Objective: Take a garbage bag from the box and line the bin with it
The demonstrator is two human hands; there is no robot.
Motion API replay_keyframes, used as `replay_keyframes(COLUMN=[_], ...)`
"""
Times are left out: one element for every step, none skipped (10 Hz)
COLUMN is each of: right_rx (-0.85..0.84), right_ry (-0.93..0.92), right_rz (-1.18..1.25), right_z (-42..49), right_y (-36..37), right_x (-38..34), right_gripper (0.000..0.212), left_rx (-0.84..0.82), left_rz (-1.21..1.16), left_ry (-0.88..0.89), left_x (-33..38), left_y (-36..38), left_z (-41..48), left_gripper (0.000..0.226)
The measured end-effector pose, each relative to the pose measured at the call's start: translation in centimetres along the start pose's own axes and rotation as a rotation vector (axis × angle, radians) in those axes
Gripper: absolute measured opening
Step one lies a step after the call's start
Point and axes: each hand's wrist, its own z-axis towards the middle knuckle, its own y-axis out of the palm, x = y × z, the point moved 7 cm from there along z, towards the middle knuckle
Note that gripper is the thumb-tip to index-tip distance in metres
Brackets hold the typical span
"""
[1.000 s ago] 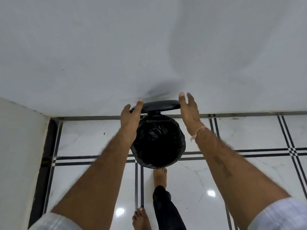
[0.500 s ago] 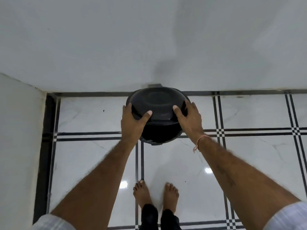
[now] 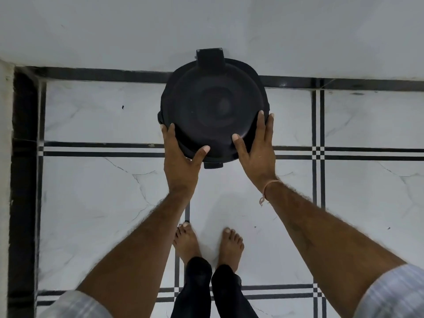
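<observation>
A round black pedal bin (image 3: 214,106) stands on the floor against the white wall, seen from straight above, with its lid down. The black garbage bag inside is hidden by the lid. My left hand (image 3: 181,159) grips the lid's near left edge, thumb on top. My right hand (image 3: 257,148) holds the near right edge, thumb on top and fingers along the side. The foot pedal (image 3: 213,165) pokes out between my hands. No box of bags is in view.
White marble floor tiles (image 3: 96,198) with black inlay lines surround the bin. A white wall (image 3: 206,26) runs along the far side and another (image 3: 4,157) along the left. My bare feet (image 3: 206,244) stand just behind the bin.
The lid was up a second ago, showing the black bag in the bin. It has come down shut. Both feet now stand side by side, and my view has tilted further downward.
</observation>
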Motion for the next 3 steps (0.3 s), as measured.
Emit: replay_keyframes(right_rx=[-0.068, -0.069, -0.047], right_ry=[0.035, 0.002, -0.073], right_rz=[-0.034, -0.011, 0.036], right_z=[-0.2, -0.3, -1.4], right_y=[-0.4, -3.2, -8.9], right_x=[0.0, -2.3, -7.2], right_gripper=[0.091, 0.086, 0.077], left_rx=[-0.029, -0.022, 0.001], left_rz=[0.084, 0.164, 0.192], left_ry=[0.009, 0.053, 0.163], left_x=[-0.1, 2.8, 9.1], left_y=[-0.3, -2.4, -5.7], left_z=[-0.1, 0.2, -0.5], left_gripper=[0.100, 0.097, 0.090])
